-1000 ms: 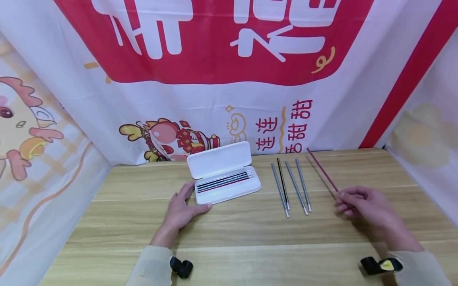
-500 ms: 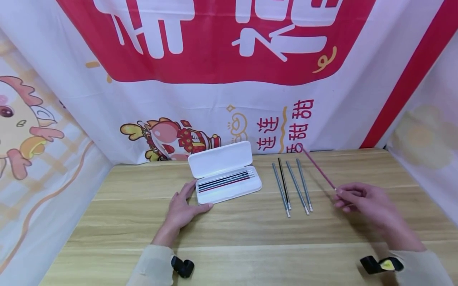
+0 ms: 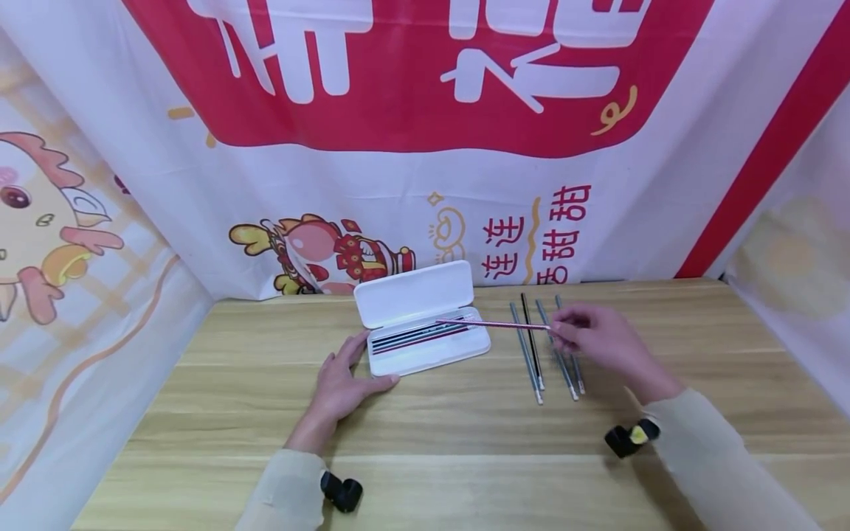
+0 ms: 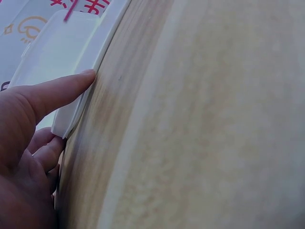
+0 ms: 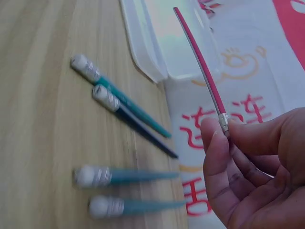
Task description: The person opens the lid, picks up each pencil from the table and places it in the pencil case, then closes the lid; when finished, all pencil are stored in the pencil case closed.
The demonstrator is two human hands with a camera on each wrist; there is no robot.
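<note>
A white pencil case (image 3: pixel 432 359) lies with its lid up, several pencils (image 3: pixel 418 337) inside. The left hand (image 3: pixel 341 383) holds its left end, thumb on the front edge and fingers round the side; the left wrist view shows the thumb against the case wall (image 4: pixel 71 112). Pinched at its eraser end by the right hand (image 3: pixel 594 335) is a red pencil (image 3: pixel 505 324), its far tip over the case. In the right wrist view, thumb and fingers of the right hand (image 5: pixel 257 167) grip the red pencil (image 5: pixel 205 71) near its metal band.
Several loose pencils, among them a black one (image 3: pixel 529 335) and a blue-green one (image 3: pixel 526 354), lie on the wooden table (image 3: pixel 451 472) right of the case, partly under the right hand. Printed cloth (image 3: pixel 372 177) hangs behind the table's back edge.
The right hand has moved left with the red pencil, which has swung from pointing back and left to nearly level over the case. The left hand keeps its hold.
</note>
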